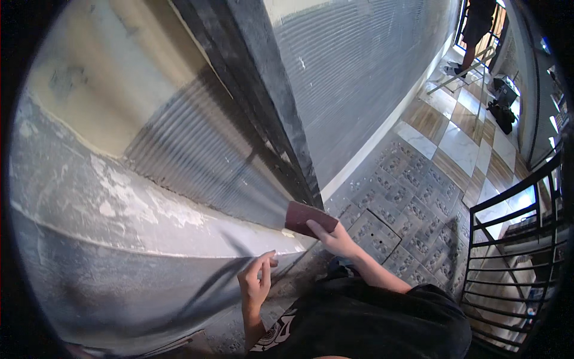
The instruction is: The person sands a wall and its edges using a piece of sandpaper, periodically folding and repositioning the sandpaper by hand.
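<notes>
My right hand (336, 240) holds a dark red sheet of sandpaper (305, 218), thumb across its face. The sheet stands near the foot of a dark grey post (273, 103), at the low end of a ribbed grey panel (210, 148). Below that panel runs a grey ledge (148, 211) with patchy whitish paint. By the ledge's front edge is my left hand (256, 280), with nothing in it and its fingers bent and apart. Whether its fingertips touch the ledge, I cannot tell.
A second ribbed wall (354, 76) lies beyond the post. Patterned grey tiles (403, 202) cover the floor to my right, beside a black metal railing (506, 264). Farther off, a person (477, 31) stands near a metal folding ladder (466, 72) and a black bag (501, 116).
</notes>
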The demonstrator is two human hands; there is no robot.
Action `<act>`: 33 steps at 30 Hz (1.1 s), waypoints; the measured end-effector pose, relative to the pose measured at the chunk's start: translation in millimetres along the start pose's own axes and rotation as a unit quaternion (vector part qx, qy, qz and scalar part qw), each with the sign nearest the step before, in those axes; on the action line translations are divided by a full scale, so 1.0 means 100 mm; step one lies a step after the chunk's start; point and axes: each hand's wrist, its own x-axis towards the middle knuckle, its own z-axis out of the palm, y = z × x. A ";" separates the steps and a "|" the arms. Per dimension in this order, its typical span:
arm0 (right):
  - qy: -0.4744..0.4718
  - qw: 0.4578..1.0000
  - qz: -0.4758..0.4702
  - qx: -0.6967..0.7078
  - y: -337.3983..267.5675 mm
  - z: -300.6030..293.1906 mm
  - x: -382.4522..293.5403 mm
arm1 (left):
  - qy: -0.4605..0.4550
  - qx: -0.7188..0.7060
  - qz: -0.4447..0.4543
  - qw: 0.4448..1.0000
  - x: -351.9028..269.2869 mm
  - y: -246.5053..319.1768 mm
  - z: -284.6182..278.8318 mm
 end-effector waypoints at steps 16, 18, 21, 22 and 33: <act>0.102 0.990 -0.086 0.038 -0.77 -0.82 0.78 | 0.008 -0.001 0.013 1.000 0.87 0.27 0.44; 0.098 0.990 -0.102 0.022 -0.76 -0.82 0.88 | 0.019 0.007 0.018 1.000 0.92 0.28 0.49; 0.046 0.983 -0.178 -0.017 -0.76 -0.74 1.10 | 0.029 0.019 0.001 0.999 0.96 0.31 0.56; 0.021 0.976 -0.213 -0.032 -0.82 -0.66 1.16 | 0.050 0.001 0.009 0.999 0.93 0.27 0.61; 0.070 0.936 -0.323 -0.123 -0.64 -0.30 1.08 | 0.022 -0.002 0.012 1.000 0.86 0.24 0.79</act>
